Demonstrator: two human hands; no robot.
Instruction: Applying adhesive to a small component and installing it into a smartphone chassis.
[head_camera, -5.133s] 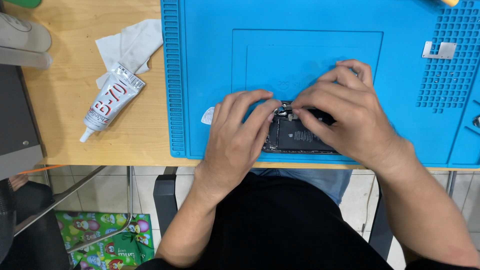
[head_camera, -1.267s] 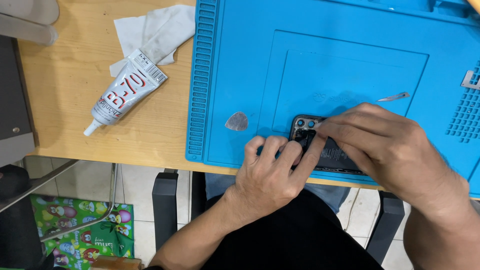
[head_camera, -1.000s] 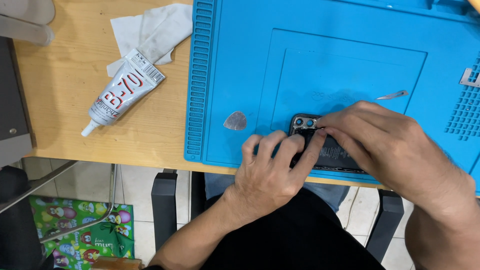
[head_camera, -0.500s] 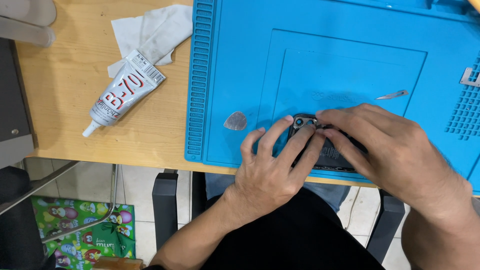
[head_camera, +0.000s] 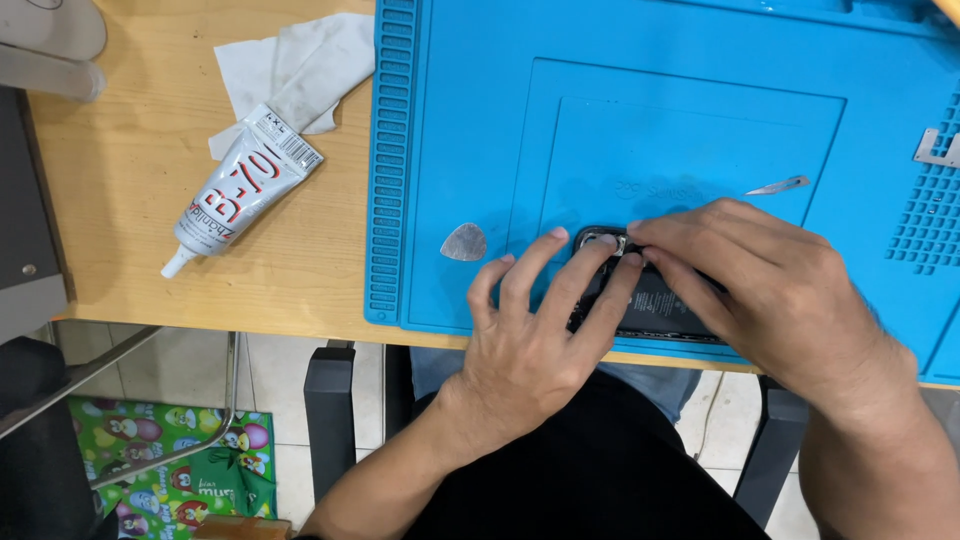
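Observation:
A dark opened phone (head_camera: 655, 305) lies near the front edge of a blue work mat (head_camera: 640, 110). My left hand (head_camera: 535, 330) rests on the phone's left end, fingers spread and pressing down on its top left corner. My right hand (head_camera: 770, 290) covers the phone's right part, its fingertips meeting the left hand's at the camera corner (head_camera: 600, 240). Most of the phone is hidden under both hands.
A grey triangular pick (head_camera: 464, 242) lies on the mat left of the phone. A thin metal blade (head_camera: 778, 186) and a small metal bracket (head_camera: 936, 148) lie further right. On the wooden table (head_camera: 130, 210) lie a glue tube (head_camera: 240, 190) and a white cloth (head_camera: 295, 70).
The view shifted since the oldest frame. In the last second my left fingers have spread and reached further up over the phone's top corner; my right hand stayed on the phone.

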